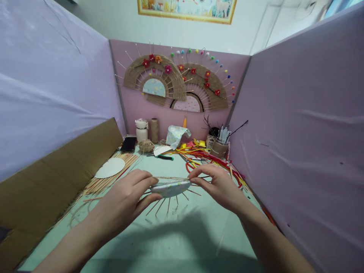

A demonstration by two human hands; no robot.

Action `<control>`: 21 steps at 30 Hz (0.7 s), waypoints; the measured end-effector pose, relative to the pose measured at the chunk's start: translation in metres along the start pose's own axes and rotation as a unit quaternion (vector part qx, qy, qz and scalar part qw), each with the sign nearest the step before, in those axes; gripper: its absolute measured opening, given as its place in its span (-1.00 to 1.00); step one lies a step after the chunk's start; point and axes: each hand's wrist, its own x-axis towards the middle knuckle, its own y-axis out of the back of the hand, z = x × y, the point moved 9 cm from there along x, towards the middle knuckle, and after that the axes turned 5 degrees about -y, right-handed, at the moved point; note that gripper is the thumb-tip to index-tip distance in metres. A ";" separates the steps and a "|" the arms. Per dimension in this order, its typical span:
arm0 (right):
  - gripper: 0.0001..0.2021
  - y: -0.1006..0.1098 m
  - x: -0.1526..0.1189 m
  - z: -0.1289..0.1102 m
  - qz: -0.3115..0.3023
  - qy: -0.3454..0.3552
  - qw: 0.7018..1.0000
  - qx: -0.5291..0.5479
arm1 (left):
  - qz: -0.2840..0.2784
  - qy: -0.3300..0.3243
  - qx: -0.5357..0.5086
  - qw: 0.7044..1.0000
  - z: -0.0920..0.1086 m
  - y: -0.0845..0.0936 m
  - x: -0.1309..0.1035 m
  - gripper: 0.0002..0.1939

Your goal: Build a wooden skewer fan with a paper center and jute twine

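Between my hands, above the table, is a small fabric-covered piece (172, 188) in pale blue with a floral print, tilted so that I see it nearly edge-on. Thin wooden sticks (168, 205) fan out from beneath it. My left hand (127, 191) is closed on its left end, thumb below and fingers on top. A strand of jute twine (170, 177) runs along the far side, from the left fingers to the right ones. My right hand (217, 185) pinches this twine at the piece's right end, thumb and forefinger together.
A cardboard sheet (62, 170) stands at left beside loose sticks (98, 181) and a white oval (110, 168). Behind are pliers (165, 157), a twine ball (146, 146), a jar (141, 131) and colored pipe cleaners (199, 153). Decorated fans (207, 85) hang on the back panel.
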 end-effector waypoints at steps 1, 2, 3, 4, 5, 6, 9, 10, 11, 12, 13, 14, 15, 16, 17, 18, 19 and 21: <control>-0.92 0.000 0.000 0.000 0.000 0.000 1.000 -0.001 | 0.008 -0.004 0.000 1.000 0.001 0.002 0.000 -0.77; -0.92 0.000 0.000 0.000 0.000 0.000 1.000 -0.002 | 0.015 -0.007 -0.002 1.000 0.001 0.003 -0.001 -0.78; -0.92 -0.001 0.000 0.000 -0.001 0.000 1.000 -0.002 | 0.021 -0.009 -0.005 1.000 0.002 0.004 -0.001 -0.78; -0.92 -0.001 0.000 0.001 -0.001 0.000 1.000 -0.002 | 0.027 -0.011 -0.009 1.000 0.002 0.006 -0.002 -0.79; -0.92 -0.001 -0.001 0.001 -0.001 -0.001 1.000 -0.001 | 0.031 -0.011 -0.014 0.999 0.002 0.007 -0.003 -0.80; -0.92 -0.001 -0.001 0.001 -0.001 -0.002 1.000 0.001 | 0.033 -0.010 -0.021 0.999 0.001 0.007 -0.004 -0.82; -0.92 -0.001 -0.001 0.001 0.000 -0.004 1.000 0.005 | 0.040 -0.003 -0.046 0.998 0.000 0.011 -0.005 -0.88; -0.92 -0.001 -0.001 0.001 0.000 -0.004 1.000 0.006 | 0.043 0.003 -0.053 0.998 -0.001 0.012 -0.005 -0.91; -0.92 -0.001 0.000 0.001 -0.001 -0.004 1.000 0.007 | 0.047 0.009 -0.060 0.997 -0.003 0.014 -0.005 -0.93; -0.93 -0.001 0.000 0.000 -0.002 -0.003 1.000 0.008 | 0.053 0.016 -0.067 0.996 -0.004 0.016 -0.006 -0.95; -0.93 -0.001 -0.001 0.000 -0.003 -0.002 1.000 0.010 | 0.061 0.023 -0.073 0.995 -0.005 0.018 -0.006 -0.95; -0.93 -0.001 -0.001 0.000 -0.004 -0.002 1.000 0.012 | 0.069 0.031 -0.079 0.994 -0.007 0.019 -0.007 -0.95; -0.93 -0.001 -0.001 0.000 -0.005 -0.002 1.000 0.013 | 0.077 0.039 -0.084 0.993 -0.009 0.020 -0.008 -0.94; -0.93 -0.001 -0.001 0.000 -0.007 -0.003 1.000 0.013 | 0.085 0.048 -0.085 0.992 -0.011 0.021 -0.008 -0.93; -0.93 -0.001 -0.001 0.001 -0.008 -0.003 1.000 0.013 | 0.095 0.058 -0.081 0.990 -0.013 0.022 -0.010 -0.93; -0.93 -0.001 -0.001 0.001 -0.008 -0.004 1.000 0.012 | 0.105 0.067 -0.074 0.989 -0.015 0.024 -0.011 -0.94; -0.94 -0.001 -0.001 0.001 -0.008 -0.004 1.000 0.011 | 0.117 0.074 -0.065 0.988 -0.017 0.025 -0.012 -0.97; -0.94 -0.001 -0.001 0.001 -0.008 -0.003 1.000 0.011 | 0.133 0.072 -0.055 0.987 -0.018 0.028 -0.013 -0.93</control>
